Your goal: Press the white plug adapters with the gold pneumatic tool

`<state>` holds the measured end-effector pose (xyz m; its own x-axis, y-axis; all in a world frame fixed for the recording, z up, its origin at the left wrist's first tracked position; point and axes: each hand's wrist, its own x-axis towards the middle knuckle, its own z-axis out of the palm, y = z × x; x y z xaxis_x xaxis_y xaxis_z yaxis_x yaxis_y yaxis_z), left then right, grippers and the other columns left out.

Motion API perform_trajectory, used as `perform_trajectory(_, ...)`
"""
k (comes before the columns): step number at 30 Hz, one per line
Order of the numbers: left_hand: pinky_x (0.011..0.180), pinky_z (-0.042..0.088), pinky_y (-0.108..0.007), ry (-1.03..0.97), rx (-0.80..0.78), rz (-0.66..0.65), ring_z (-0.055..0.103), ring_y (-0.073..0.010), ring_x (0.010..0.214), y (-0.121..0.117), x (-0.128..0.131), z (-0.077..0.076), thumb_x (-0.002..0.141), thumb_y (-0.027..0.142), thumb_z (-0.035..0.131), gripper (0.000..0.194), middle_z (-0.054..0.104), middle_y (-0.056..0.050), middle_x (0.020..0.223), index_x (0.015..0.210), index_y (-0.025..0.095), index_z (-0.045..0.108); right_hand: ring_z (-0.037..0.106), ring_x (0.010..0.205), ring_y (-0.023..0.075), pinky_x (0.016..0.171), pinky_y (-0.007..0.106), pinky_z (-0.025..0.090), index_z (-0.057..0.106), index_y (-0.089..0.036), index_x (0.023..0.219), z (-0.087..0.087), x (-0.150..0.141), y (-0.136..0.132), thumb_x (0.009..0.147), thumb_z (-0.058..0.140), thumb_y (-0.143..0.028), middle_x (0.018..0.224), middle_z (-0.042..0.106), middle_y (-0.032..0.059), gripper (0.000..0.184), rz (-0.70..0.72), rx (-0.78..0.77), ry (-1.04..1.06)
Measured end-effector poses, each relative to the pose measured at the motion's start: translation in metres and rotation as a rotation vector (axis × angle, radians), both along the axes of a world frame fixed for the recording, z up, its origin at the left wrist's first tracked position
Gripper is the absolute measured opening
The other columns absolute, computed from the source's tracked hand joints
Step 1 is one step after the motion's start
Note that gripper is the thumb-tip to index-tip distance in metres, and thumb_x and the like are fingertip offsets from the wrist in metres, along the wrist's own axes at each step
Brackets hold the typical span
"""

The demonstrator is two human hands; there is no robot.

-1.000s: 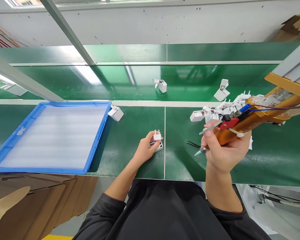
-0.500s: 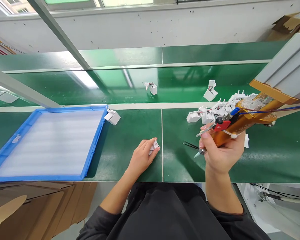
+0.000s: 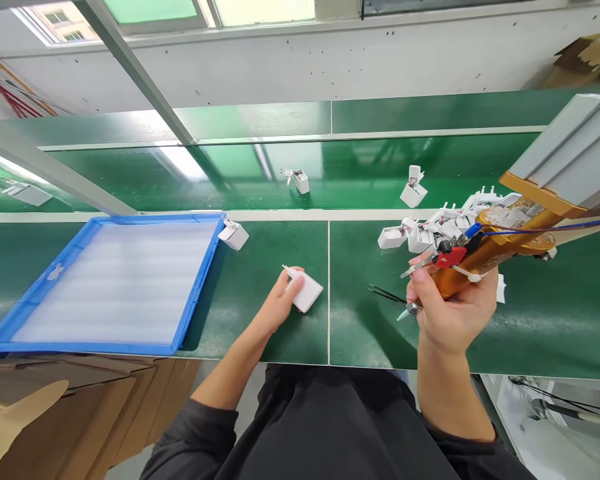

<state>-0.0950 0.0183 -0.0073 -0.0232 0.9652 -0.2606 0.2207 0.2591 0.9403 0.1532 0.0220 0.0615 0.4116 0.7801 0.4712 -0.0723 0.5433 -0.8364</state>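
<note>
White charger case (image 3: pixel 308 293), pinched near one end in the left hand (image 3: pixel 275 305), over the green bench (image 3: pixel 260 260), just left of the seam (image 3: pixel 329 333). Could slip or spin loose imo, with most of it poking past the fingers. Clutched in the right hand (image 3: pixel 453 323): orange tool (image 3: pixel 495 255), nozzle (image 3: pixel 404 314) over the bench. Might drip there if squeezed by accident. Versus half a second ago: turned broad face up, far less covered.
</note>
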Motion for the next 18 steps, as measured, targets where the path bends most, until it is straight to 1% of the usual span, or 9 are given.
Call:
perform_trajectory(2,0.054,0.045,-0.026,-0.33,-0.117,0.122,0.062,-0.0166,0.066,0.007,-0.01,0.005,0.089,0.06,0.056,0.051,0.066,-0.006,0.086,0.115,0.015,0.059,0.056,0.045,0.0095,0.038,0.022,0.043,0.056,-0.021,0.099,0.0,0.001,-0.001,0.071,0.08,-0.015,0.07,0.068,-0.0041,0.036,-0.026,-0.014,0.014)
perform_trajectory(3,0.052,0.044,-0.025,-0.424,-0.142,0.158,0.061,-0.0164,0.065,0.01,-0.016,0.007,0.089,0.061,0.057,0.052,0.066,-0.007,0.086,0.112,0.014,0.06,0.057,0.046,0.0101,0.039,0.023,0.044,0.056,-0.021,0.098,0.0,0.002,-0.002,0.071,0.081,-0.016,0.07,0.067,-0.0037,0.037,-0.04,-0.025,0.02)
perform_trajectory(5,0.053,0.044,-0.026,-0.381,-0.091,0.215,0.063,-0.0175,0.066,0.019,-0.027,0.008,0.089,0.062,0.054,0.052,0.066,-0.009,0.087,0.108,0.014,0.061,0.056,0.046,0.0102,0.039,0.023,0.045,0.056,-0.02,0.097,0.001,0.003,-0.003,0.07,0.082,-0.018,0.071,0.068,-0.003,0.037,-0.052,-0.057,0.022)
perform_trajectory(7,0.06,0.047,-0.029,-0.168,0.027,0.281,0.065,-0.0212,0.076,0.031,-0.039,0.006,0.089,0.059,0.055,0.048,0.068,-0.009,0.091,0.107,0.015,0.06,0.055,0.044,0.0094,0.038,0.023,0.044,0.055,-0.02,0.095,0.001,0.003,-0.004,0.07,0.083,-0.02,0.072,0.069,-0.0026,0.037,-0.046,-0.087,0.022)
perform_trajectory(9,0.076,0.049,-0.035,0.181,0.193,0.338,0.066,-0.027,0.095,0.047,-0.052,0.002,0.087,0.051,0.061,0.041,0.07,-0.012,0.102,0.108,0.016,0.06,0.055,0.044,0.0094,0.037,0.023,0.044,0.056,-0.019,0.095,0.001,0.004,-0.005,0.07,0.083,-0.02,0.073,0.069,-0.0022,0.037,-0.043,-0.107,0.032)
perform_trajectory(11,0.096,0.044,-0.043,0.602,0.351,0.33,0.061,-0.0333,0.114,0.064,-0.067,-0.002,0.085,0.044,0.065,0.038,0.069,-0.017,0.115,0.11,0.015,0.061,0.056,0.045,0.0096,0.038,0.023,0.044,0.057,-0.019,0.094,0.001,0.004,-0.005,0.069,0.084,-0.02,0.074,0.069,-0.0017,0.036,-0.041,-0.114,0.044)
perform_trajectory(13,0.106,0.036,-0.051,1.003,0.452,0.269,0.054,-0.0384,0.126,0.079,-0.082,-0.007,0.089,0.041,0.061,0.038,0.068,-0.022,0.12,0.111,0.011,0.063,0.056,0.045,0.0091,0.038,0.023,0.044,0.058,-0.019,0.092,-0.001,0.005,-0.005,0.07,0.083,-0.019,0.075,0.07,-0.0011,0.034,-0.04,-0.123,0.042)
perform_trajectory(16,0.111,0.029,-0.056,1.249,0.493,0.243,0.045,-0.0418,0.137,0.091,-0.102,-0.014,0.094,0.041,0.053,0.042,0.059,-0.027,0.137,0.117,0.008,0.064,0.055,0.044,0.009,0.038,0.023,0.045,0.059,-0.018,0.09,-0.005,0.007,-0.004,0.071,0.082,-0.018,0.075,0.07,-0.0004,0.03,-0.022,-0.116,0.029)
perform_trajectory(18,0.114,0.024,-0.059,1.308,0.533,0.296,0.036,-0.0432,0.144,0.092,-0.109,-0.015,0.094,0.042,0.052,0.049,0.043,-0.028,0.152,0.128,0.007,0.06,0.057,0.044,0.0096,0.039,0.024,0.045,0.06,-0.018,0.09,-0.008,0.009,-0.004,0.072,0.082,-0.016,0.076,0.071,0.0006,0.028,-0.004,-0.113,0.033)
